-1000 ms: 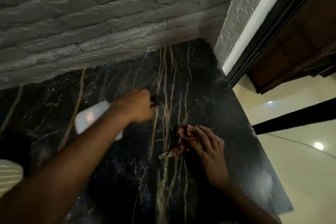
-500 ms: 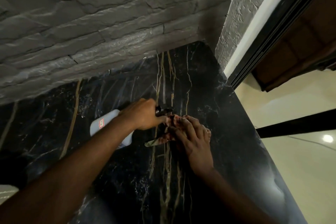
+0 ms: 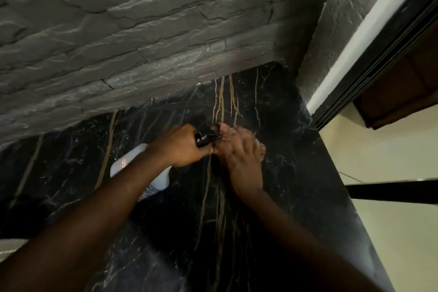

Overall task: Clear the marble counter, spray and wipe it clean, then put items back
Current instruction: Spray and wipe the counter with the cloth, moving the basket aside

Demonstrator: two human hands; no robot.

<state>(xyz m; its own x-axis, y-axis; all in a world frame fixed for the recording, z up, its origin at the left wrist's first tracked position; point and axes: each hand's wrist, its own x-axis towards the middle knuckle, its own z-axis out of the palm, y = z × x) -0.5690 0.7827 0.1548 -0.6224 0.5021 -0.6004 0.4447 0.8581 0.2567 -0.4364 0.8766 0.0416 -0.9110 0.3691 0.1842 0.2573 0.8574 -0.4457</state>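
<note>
- Stone wall [image 3: 142,31] fills 10 to 12 o'clock, meets counter's far edge.
- Black marble counter [image 3: 296,173], gold veins, centre to 6 o'clock.
- White spray bottle [image 3: 132,161], contents not visible, tilted over counter, at 9 o'clock of left hand.
- Left hand [image 3: 180,147] curled round bottle's black trigger head.
- Right hand [image 3: 239,156] touching left at 3 o'clock, pressing down; cloth barely visible, grip unclear.
</note>
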